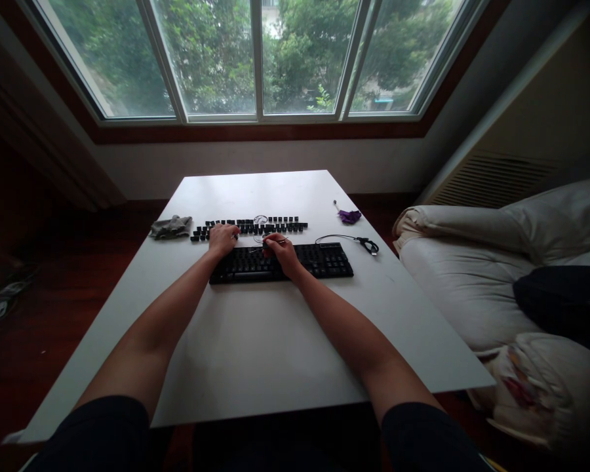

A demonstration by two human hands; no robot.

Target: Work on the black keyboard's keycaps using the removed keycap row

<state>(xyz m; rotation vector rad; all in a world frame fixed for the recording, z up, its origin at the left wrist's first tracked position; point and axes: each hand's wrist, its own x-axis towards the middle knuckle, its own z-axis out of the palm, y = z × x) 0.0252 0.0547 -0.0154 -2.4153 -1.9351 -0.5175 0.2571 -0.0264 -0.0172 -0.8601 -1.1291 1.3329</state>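
A black keyboard (246, 265) lies across the white table in front of me. Behind it, loose black keycaps (295, 227) are set out in rows. My left hand (221, 240) is at the left end of these rows, fingers curled together, with something small and dark at the fingertips. Above the middle of the keyboard, my right hand (282, 253) pinches a thin wire-like tool (257, 249) whose tip points left over the keys. The fingers hide its exact shape. A thin loop of wire (260, 219) lies among the keycaps.
On the white table (255, 354), a grey cloth (171, 227) lies left and a purple cloth-like item (349, 216) right. The coiled cable (368, 246) rests right of the keyboard. A pale sofa (462, 282) stands beyond the right edge; a window (260, 65) is ahead.
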